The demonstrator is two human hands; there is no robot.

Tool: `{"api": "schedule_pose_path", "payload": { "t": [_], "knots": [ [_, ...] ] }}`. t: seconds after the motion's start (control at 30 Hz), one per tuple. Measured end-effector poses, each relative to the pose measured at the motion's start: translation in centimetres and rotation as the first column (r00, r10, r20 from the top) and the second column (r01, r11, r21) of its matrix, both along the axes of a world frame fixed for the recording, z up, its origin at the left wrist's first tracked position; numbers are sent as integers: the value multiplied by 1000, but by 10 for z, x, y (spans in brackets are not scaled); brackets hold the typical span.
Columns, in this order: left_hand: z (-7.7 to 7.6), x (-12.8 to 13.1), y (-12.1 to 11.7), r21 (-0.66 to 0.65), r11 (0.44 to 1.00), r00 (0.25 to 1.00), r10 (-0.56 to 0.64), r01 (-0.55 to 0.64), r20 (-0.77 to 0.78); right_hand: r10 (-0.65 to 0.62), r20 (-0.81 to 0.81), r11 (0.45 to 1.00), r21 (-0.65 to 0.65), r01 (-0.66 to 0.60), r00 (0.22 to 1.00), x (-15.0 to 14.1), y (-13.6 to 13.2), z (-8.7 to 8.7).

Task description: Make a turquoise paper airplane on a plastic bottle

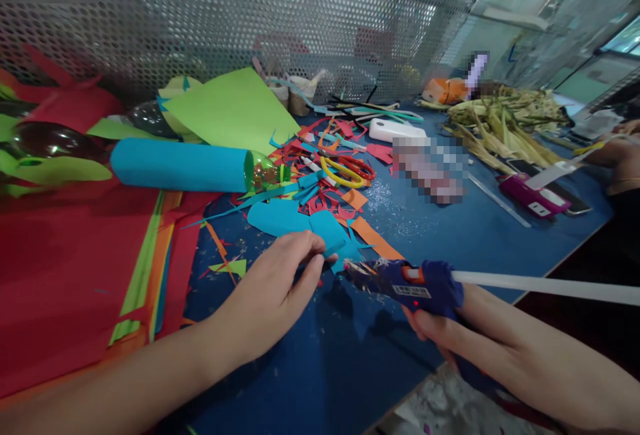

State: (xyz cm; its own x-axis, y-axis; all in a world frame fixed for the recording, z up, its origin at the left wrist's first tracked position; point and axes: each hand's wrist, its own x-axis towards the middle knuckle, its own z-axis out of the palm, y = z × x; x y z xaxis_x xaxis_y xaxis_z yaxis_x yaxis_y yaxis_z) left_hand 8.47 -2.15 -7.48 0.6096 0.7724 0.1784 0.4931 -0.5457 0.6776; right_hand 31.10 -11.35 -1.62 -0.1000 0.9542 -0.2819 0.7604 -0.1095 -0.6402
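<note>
My left hand (280, 281) pinches a small strip of blue paper (335, 249) between thumb and fingers, low over the table. My right hand (490, 341) is closed round the handle of a dark blue hot glue gun (420, 285). A long white glue stick (545, 284) sticks out of its back, and a red light glows on its side. The gun's nozzle points left, close to the blue strip; I cannot tell whether they touch. Just beyond my left fingers lie cut blue paper shapes (280, 217).
A blue-paper-wrapped bottle (180, 165) lies at left behind red paper sheets (65, 275). Colourful scraps (330, 205), yellow-handled scissors (340, 173) and a green sheet (235, 108) fill the middle. Dried husks (500, 121) and a purple glue gun (534, 195) lie right, near another person's hand (617, 158).
</note>
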Motion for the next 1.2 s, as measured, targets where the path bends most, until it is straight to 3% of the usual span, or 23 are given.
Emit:
{"api": "schedule_pose_path", "payload": {
  "t": [0.13,0.83,1.07,1.2],
  "knots": [
    [0,0,0,5,1000,1000,2,-2,-2,-17,11,999,48,16,1000,3,1,2],
    [-1,0,1,27,1000,1000,6,-5,-22,60,141,998,23,-64,988,4,5,8],
    [1,1,0,2,1000,1000,11,-11,-16,16,110,998,52,-21,994,1,3,8],
    [1,1,0,-12,1000,999,23,-24,-35,59,94,998,30,-62,994,-1,4,8]
  ]
}}
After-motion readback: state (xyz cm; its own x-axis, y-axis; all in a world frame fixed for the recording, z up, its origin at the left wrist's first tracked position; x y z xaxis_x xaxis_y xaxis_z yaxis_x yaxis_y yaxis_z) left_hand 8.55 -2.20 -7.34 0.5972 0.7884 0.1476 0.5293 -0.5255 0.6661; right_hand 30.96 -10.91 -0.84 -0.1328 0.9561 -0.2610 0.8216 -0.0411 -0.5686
